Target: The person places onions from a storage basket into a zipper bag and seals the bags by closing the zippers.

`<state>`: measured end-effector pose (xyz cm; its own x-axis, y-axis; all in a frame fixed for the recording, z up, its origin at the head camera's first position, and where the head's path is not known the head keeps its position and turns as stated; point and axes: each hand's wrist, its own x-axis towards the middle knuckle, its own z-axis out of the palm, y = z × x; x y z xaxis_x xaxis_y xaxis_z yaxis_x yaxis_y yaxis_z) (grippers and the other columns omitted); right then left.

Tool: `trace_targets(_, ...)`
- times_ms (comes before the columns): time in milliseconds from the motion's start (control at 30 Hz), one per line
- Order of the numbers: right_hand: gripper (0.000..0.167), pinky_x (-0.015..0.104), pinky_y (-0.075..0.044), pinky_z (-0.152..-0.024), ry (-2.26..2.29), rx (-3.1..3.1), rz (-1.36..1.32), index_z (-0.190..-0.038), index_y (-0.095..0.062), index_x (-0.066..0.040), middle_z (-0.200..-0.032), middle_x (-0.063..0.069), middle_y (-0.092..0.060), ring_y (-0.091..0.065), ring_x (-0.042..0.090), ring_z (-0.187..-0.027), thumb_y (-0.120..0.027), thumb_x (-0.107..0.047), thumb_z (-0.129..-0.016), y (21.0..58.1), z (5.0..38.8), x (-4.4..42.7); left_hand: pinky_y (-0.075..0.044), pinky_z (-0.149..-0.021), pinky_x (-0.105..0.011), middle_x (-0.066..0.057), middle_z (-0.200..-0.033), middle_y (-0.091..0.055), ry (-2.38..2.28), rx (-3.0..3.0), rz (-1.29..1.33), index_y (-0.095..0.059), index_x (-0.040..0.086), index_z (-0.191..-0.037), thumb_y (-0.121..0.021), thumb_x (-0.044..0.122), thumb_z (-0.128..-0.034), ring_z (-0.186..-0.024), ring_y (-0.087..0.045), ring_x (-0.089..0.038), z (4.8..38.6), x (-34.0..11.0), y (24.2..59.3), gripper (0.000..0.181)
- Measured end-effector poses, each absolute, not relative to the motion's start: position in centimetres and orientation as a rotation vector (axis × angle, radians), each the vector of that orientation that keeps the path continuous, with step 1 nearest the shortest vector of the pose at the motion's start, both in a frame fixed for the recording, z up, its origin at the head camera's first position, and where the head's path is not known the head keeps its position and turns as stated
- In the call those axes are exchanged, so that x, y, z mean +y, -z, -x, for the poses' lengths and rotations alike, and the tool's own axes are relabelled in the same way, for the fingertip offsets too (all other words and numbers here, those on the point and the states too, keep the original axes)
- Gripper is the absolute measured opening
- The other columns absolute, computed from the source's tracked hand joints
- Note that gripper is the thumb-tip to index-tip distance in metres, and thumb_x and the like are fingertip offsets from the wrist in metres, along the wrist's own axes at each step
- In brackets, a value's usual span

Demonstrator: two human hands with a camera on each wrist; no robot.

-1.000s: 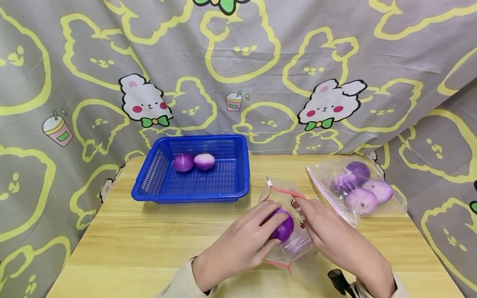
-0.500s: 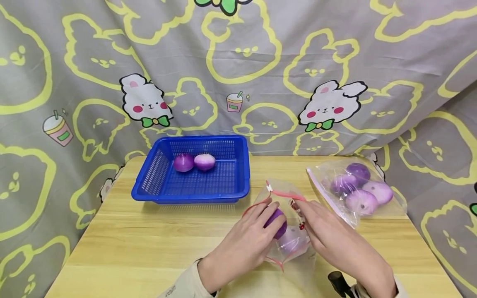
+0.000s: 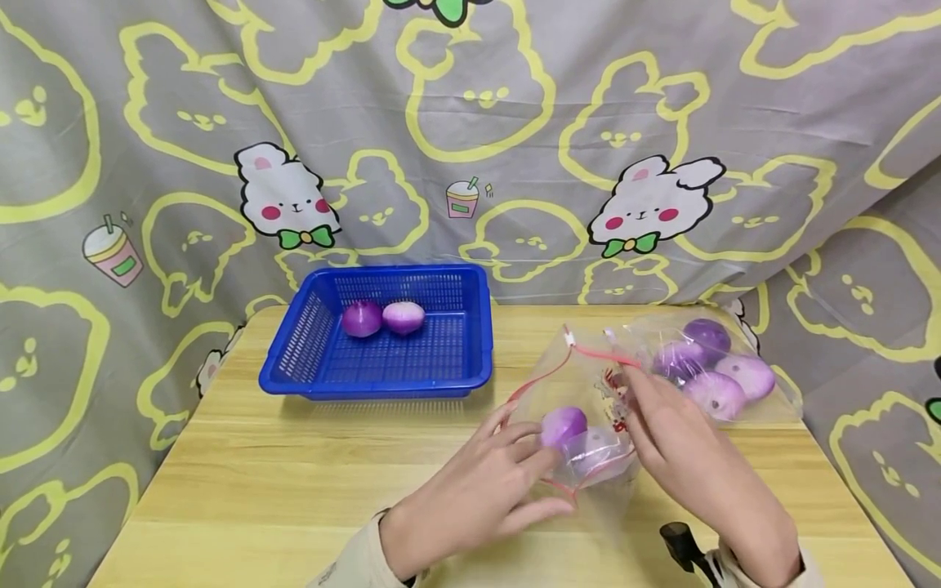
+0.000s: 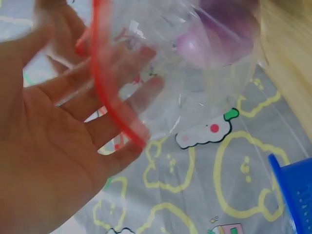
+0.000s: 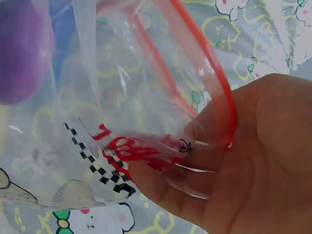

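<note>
A clear zip bag (image 3: 562, 380) with a red seal stands with its mouth open between the hands. Two purple onions are in it: an upper onion (image 3: 564, 425) and a paler onion (image 3: 601, 447) below. My left hand (image 3: 496, 482) is at the bag's left side, fingers spread and fairly straight; in the left wrist view several fingers reach past the red seal (image 4: 109, 105) and hold no onion. With thumb and fingers my right hand (image 3: 680, 445) pinches the bag's printed right wall (image 5: 141, 151) near its mouth.
A blue plastic basket (image 3: 375, 389) holds two onions (image 3: 382, 318) at the back left. A second zip bag (image 3: 782, 396) with several onions lies at the back right. A black object (image 3: 682, 543) shows by the right wrist. A patterned curtain (image 3: 515, 122) hangs behind the wooden table (image 3: 257, 490).
My left hand has let go of the onion, which now lies in the bag, and the fingers have spread. The bag and right hand have shifted right and slightly away.
</note>
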<state>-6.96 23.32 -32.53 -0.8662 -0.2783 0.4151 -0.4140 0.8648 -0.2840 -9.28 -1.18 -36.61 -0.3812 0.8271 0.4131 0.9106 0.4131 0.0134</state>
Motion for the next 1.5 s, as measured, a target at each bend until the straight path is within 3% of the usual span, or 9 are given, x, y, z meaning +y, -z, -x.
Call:
trace_targets(200,0.06,0.039,-0.046,-0.059,-0.588,-2.601,-0.394,-0.136,-0.046,-0.001,-0.088,0.004,-0.062,-0.055,0.017,-0.073,-0.073,-0.011,-0.084,32.6,7.4,23.5,-0.024,-0.117,-0.057,0.008,-0.094,-0.066,0.218,-2.349,1.505,-0.067,0.019,-0.1,-0.071,0.014,-0.0848,-0.119,-0.054,-0.015,8.7,-1.5,36.0,0.016)
trace_targets(400,0.075,0.028,-0.041,-0.051,-0.682,-2.591,-0.373,-0.14,-0.036,0.002,-0.088,0.008,-0.06,-0.048,0.011,-0.064,-0.067,0.006,-0.072,32.8,7.7,23.4,-0.029,-0.113,-0.056,0.011,-0.09,-0.065,0.432,-2.34,1.617,-0.062,0.018,-0.096,-0.063,0.01,-0.0871,-0.117,-0.054,-0.012,8.7,-1.7,35.4,0.013)
trace_targets(567,0.077,0.023,-0.044,-0.046,-0.926,-2.568,-0.422,-0.141,-0.03,0.001,-0.122,0.019,-0.062,-0.052,0.007,-0.058,-0.061,0.018,-0.072,33.0,7.8,23.3,-0.035,-0.111,-0.05,0.012,-0.086,-0.063,0.466,-2.384,1.671,-0.058,0.015,-0.101,-0.063,0.012,-0.0881,-0.107,-0.058,-0.009,8.5,-1.6,35.4,0.015)
trace_targets(633,0.079,0.024,-0.049,-0.051,-0.938,-2.563,-0.462,-0.143,-0.029,0.0,-0.135,0.021,-0.056,-0.06,0.013,-0.069,-0.06,0.019,-0.072,33.2,7.7,23.1,-0.037,-0.11,-0.05,0.01,-0.086,-0.064,0.419,-2.425,1.635,-0.059,0.013,-0.112,-0.065,0.02,-0.0895,-0.105,-0.059,-0.011,8.3,-1.6,35.5,0.024)
trace_targets(733,0.077,0.035,-0.057,-0.066,-0.854,-2.562,-0.549,-0.141,-0.033,0.003,-0.13,0.022,-0.059,-0.065,0.025,-0.092,-0.06,0.018,-0.071,33.6,7.7,22.8,-0.039,-0.106,-0.049,0.008,-0.092,-0.066,0.312,-2.465,1.577,-0.059,0.014,-0.124,-0.067,0.032,-0.0918,-0.102,-0.059,-0.013,7.9,-1.4,35.8,0.038)
trace_targets(900,0.073,0.052,-0.051,-0.091,-0.738,-2.576,-0.615,-0.141,-0.036,0.004,-0.125,0.022,-0.061,-0.061,0.035,-0.113,-0.058,0.015,-0.072,33.9,7.5,22.3,-0.041,-0.101,-0.05,0.006,-0.102,-0.068,0.176,-2.492,1.58,-0.063,0.028,-0.131,-0.067,0.032,-0.0943,-0.093,-0.056,-0.014,7.7,-1.0,36.2,0.037)
trace_targets(1133,0.078,0.048,-0.057,-0.079,-0.68,-2.589,-0.565,-0.151,-0.035,-0.009,-0.124,0.017,-0.064,-0.068,0.029,-0.1,-0.049,0.019,-0.08,33.7,7.1,21.6,-0.043,-0.095,-0.042,0.011,-0.1,-0.061,0.145,-2.452,1.692,-0.062,0.037,-0.128,-0.062,0.028,-0.0977,-0.093,-0.056,-0.006,6.9,0.0,37.0,0.031)
trace_targets(1333,0.074,0.048,-0.057,-0.076,-0.624,-2.582,-0.539,-0.15,-0.039,-0.007,-0.111,0.017,-0.068,-0.068,0.028,-0.094,-0.055,0.016,-0.081,33.6,7.3,21.7,-0.047,-0.086,-0.034,0.011,-0.096,-0.06,0.193,-2.476,1.701,-0.042,0.037,-0.147,-0.064,0.02,-0.0959,-0.08,-0.056,-0.006,7.1,-0.1,37.3,0.058)
trace_targets(1500,0.091,0.052,-0.055,-0.085,-0.715,-2.637,-0.587,-0.151,-0.029,-0.003,-0.132,0.024,-0.058,-0.063,0.037,-0.109,-0.071,0.016,-0.072,33.9,7.5,21.4,-0.048,-0.084,-0.031,0.01,-0.092,-0.062,0.258,-2.464,1.71,-0.042,0.032,-0.147,-0.061,0.024,-0.0984,-0.083,-0.057,-0.007,7.3,-0.7,37.1,0.052)
